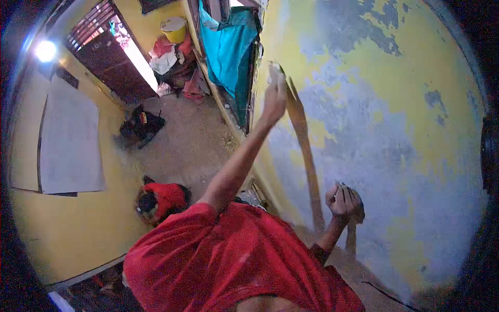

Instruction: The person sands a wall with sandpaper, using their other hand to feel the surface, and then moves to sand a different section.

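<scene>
My left hand [275, 96] is raised at the end of a stretched arm, beside the peeling yellow wall [364, 140] near the doorway edge. Its fingers are pressed together. Something small and pale shows at the fingertips, too blurred to name. Lower and closer to my body, my right hand [344, 202] is curled closed in front of the same wall. Whatever lies inside its fingers is hidden. Both arms throw shadows on the wall, where grey patches show through the yellow paint.
A teal curtain [226, 49] hangs in the doorway. A person in red [169, 200] is low on the floor [182, 145] at left. Behind are a dark bag [143, 126], a yellow bucket [174, 32] and piled cloths [174, 60]. A cable [387, 295] lies lower right.
</scene>
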Tool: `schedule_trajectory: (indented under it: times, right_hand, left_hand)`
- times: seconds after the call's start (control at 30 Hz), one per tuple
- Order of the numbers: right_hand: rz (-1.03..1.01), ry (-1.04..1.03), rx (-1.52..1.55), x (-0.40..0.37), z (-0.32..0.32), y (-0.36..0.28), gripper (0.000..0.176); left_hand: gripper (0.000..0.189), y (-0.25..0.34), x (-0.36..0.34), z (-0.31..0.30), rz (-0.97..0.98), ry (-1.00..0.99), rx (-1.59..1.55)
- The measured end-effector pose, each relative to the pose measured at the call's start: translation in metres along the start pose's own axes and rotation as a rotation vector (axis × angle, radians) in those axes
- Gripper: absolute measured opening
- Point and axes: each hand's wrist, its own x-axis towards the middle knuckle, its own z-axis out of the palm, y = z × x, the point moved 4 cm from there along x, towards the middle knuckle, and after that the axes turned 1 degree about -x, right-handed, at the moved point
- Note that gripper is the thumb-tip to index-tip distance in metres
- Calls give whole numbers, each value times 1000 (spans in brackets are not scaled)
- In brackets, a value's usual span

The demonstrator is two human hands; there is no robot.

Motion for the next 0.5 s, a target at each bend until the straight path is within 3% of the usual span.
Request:
schedule_trajectory:
  times: [0.03,0.1,0.13,0.2,0.23,0.27,0.33,0.37,0.4,0.47,0.5]
  right_hand:
    - [29,14,-1,2,-1,-2,15]
    - [45,2,22,12,-6,-7,16]
    - [36,13,17,15,-7,-6,16]
    - [7,-55,-20,16,-7,-8,18]
    - [16,1,-21,13,-3,-6,19]
    - [15,-2,-21,9,0,-5,19]
    - [17,-28,-5,5,0,-1,19]
    - [18,-38,-9,2,-1,0,19]
    - [2,-49,-15,0,-2,0,18]
    - [-23,-39,-28,0,0,2,18]
    - [-23,-46,-26,-4,3,3,18]
  left_hand:
    - [59,10,6,-9,-5,9,-5]
    - [59,15,12,-13,-522,-229,131]
    - [59,-21,-2,5,-66,-76,158]
    - [53,-7,-32,23,211,34,268]
    - [50,22,-30,24,560,277,359]
    - [50,16,-24,21,556,277,358]
    - [50,-21,10,11,298,78,207]
    - [54,-44,36,10,-183,-153,158]
    - [59,-3,42,-10,-122,-37,-87]
    - [68,-1,27,-3,227,134,121]
    - [70,-12,14,8,-192,-54,3]
